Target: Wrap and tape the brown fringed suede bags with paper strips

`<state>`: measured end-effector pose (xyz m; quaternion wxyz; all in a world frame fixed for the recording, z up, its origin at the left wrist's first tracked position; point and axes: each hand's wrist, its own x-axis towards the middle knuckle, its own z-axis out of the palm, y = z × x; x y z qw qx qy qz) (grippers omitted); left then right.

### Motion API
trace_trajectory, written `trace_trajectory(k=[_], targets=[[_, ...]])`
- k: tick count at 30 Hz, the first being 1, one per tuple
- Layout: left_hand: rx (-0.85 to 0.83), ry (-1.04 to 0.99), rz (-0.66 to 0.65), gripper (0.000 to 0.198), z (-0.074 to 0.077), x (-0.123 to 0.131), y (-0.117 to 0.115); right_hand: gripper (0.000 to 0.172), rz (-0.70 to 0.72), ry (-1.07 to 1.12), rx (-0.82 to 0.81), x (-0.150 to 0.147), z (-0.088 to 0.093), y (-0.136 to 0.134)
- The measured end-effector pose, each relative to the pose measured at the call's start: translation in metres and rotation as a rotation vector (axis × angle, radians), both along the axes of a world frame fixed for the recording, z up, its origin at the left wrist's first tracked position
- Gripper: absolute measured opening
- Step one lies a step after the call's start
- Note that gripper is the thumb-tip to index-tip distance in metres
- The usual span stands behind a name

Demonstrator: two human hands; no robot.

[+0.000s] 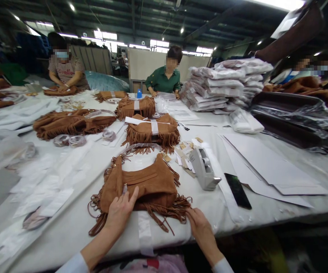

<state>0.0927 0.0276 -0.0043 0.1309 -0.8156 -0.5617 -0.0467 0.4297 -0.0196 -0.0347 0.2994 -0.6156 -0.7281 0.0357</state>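
A brown suede handbag (149, 178) with long fringe lies on the white-covered table in front of me. Fingers apart, my left hand (121, 212) rests on the bag's front near a small zipper pull wrapped in clear film. At the bag's lower right corner, my right hand (199, 223) has its fingers closed on strands of the fringe (181, 206). A strip of white paper or tape (145, 231) hangs over the table edge between my hands. The bag's wrapped strap (138, 146) arches behind it.
Right of the bag are a tape dispenser (205, 170), small tags (185, 153), a phone (237, 190) and white sheets (272, 167). More fringed bags (152, 131) stand behind. Bagged goods (226, 85) are stacked at back right. Two people (165, 81) (67, 72) work across the table.
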Motion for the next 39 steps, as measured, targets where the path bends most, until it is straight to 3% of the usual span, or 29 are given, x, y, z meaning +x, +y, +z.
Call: trace_trajectory(k=[4, 6, 9, 10, 14, 17, 20, 22, 25, 27, 29, 31, 34, 39], targets=[[0.000, 0.014, -0.023, 0.065, 0.007, 0.001, 0.001, 0.029, -0.125, -0.156, 0.226, -0.006, 0.012, 0.009], [0.013, 0.020, -0.027, 0.065, 0.008, 0.002, 0.001, 0.029, 0.033, -0.185, 0.333, -0.026, 0.013, 0.007], [0.036, 0.020, -0.027, 0.066, 0.008, 0.005, 0.003, 0.036, 0.433, -0.198, 0.372, -0.077, -0.007, -0.001], [0.041, 0.019, -0.026, 0.065, 0.007, 0.006, 0.004, 0.038, 0.477, -0.181, 0.400, -0.096, -0.019, -0.003], [0.027, 0.000, -0.022, 0.067, 0.008, 0.013, 0.007, 0.031, 0.322, -0.114, 0.487, -0.151, -0.060, -0.001], [-0.025, -0.036, -0.031, 0.068, 0.015, 0.015, 0.008, 0.024, 0.372, -0.146, 0.398, -0.163, -0.058, 0.004], [-0.134, -0.131, -0.093, 0.065, 0.026, 0.003, 0.010, 0.023, 0.451, -0.120, 0.293, -0.151, -0.036, 0.002], [-0.207, -0.250, -0.174, 0.064, 0.030, -0.015, 0.011, 0.021, 0.416, -0.047, 0.266, -0.132, -0.023, -0.002], [-0.186, -0.395, -0.222, 0.072, 0.026, -0.047, 0.008, 0.020, 0.069, 0.090, 0.261, -0.099, -0.013, -0.006], [-0.130, -0.454, -0.177, 0.080, 0.015, -0.063, 0.004, 0.042, -0.191, 0.115, 0.216, -0.084, -0.014, -0.004], [-0.115, -0.519, -0.137, 0.081, 0.002, -0.073, -0.001, 0.066, -0.305, 0.075, 0.126, -0.078, -0.017, 0.002], [-0.119, -0.587, -0.128, 0.064, -0.008, -0.077, -0.002, 0.071, -0.298, 0.031, 0.041, -0.078, -0.019, 0.012], [-0.156, -0.686, -0.120, 0.030, -0.009, -0.079, 0.004, 0.058, -0.182, 0.032, -0.029, -0.073, -0.014, 0.028], [-0.279, -0.680, -0.180, 0.018, 0.005, -0.086, 0.020, 0.042, 0.086, -0.148, 0.160, -0.032, -0.014, 0.043]])
